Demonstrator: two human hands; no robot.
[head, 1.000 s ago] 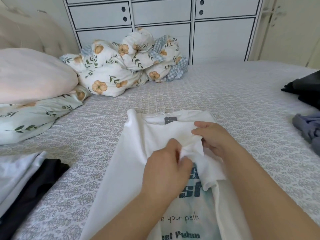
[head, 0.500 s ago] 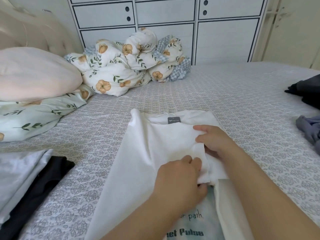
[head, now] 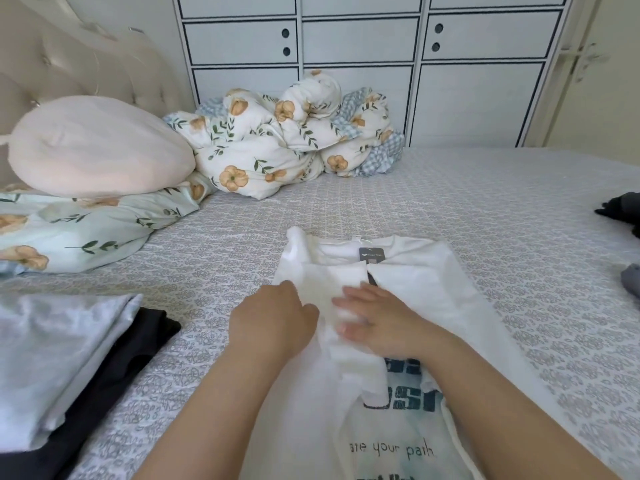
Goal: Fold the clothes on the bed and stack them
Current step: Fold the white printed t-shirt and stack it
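Shirt, white cotton T-shirt with teal print (head: 398, 427), lies flat on the grey patterned bedspread (head: 519, 220), collar away from the person, hem toward them; long axis runs near to far. Both sides look folded inward. Left hand (head: 273, 323) rests on the left flap, fingers loosely curled; real grip, cannot tell. Right hand (head: 377, 320) presses flat, fingers straight, holding nothing. Folded grey and black stack (head: 62, 358) sits left, nearer the left hand.

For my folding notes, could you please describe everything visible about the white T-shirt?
The white T-shirt lies flat on the bed, collar away from the person, a dark neck label showing. Thin, soft-looking fabric; teal print with the words "your path". Its sides are folded inward. The left hand and right hand rest on the folded sleeve.
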